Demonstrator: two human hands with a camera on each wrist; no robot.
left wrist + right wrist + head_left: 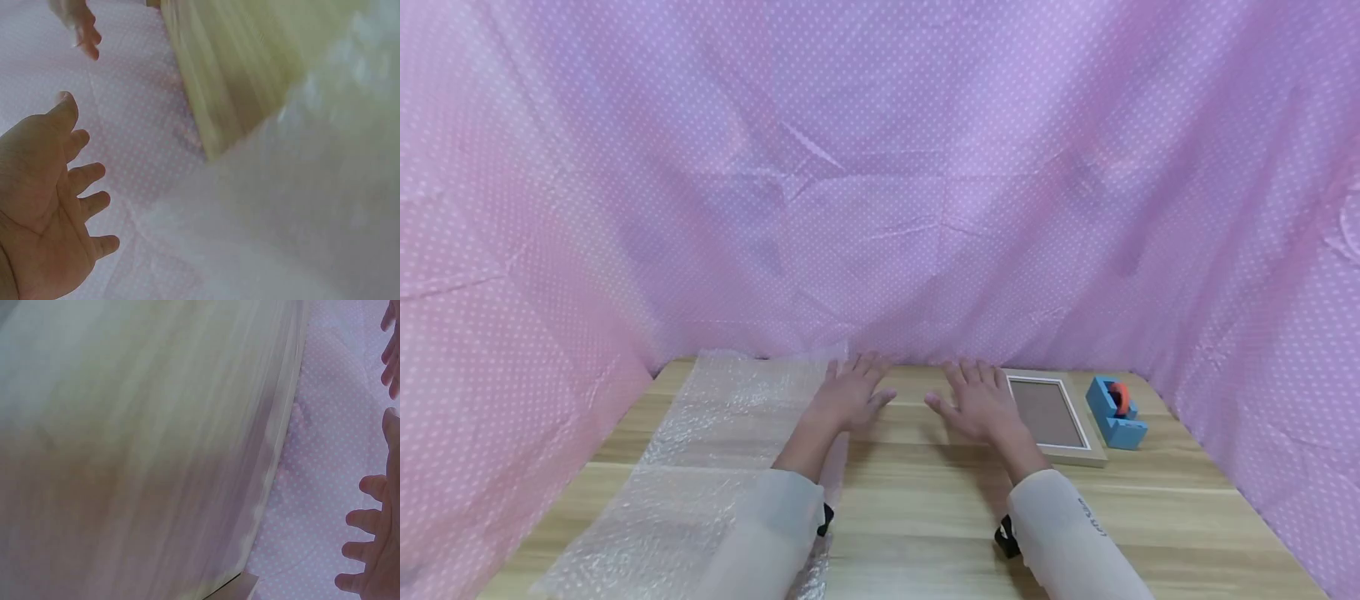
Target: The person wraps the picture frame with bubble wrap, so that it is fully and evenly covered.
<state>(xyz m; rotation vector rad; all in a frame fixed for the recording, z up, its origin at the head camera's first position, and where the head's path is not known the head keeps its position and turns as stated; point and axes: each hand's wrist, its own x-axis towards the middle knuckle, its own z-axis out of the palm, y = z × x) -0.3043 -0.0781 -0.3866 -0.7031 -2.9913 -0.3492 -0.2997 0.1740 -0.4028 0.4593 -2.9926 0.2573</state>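
Note:
My left hand (847, 398) hovers with spread fingers over the right edge of a sheet of bubble wrap (715, 433). Its palm faces down and it holds nothing; the left wrist view shows the same hand (47, 200) apart from the wrap (281, 219). To the right, my right hand (979, 402) is spread in the same way, beside a picture frame (1097, 454) with a pale wooden border, a white inner edge and a brown middle. Its fingers partly cover the frame's left side in the head view. In the right wrist view that hand (381, 531) is empty.
A blue tape dispenser (1126, 433) with an orange-red core stands right of the picture frame. Everything lies on a wood-grain table (917, 517). A pink dotted cloth (880, 250) hangs around its back and sides.

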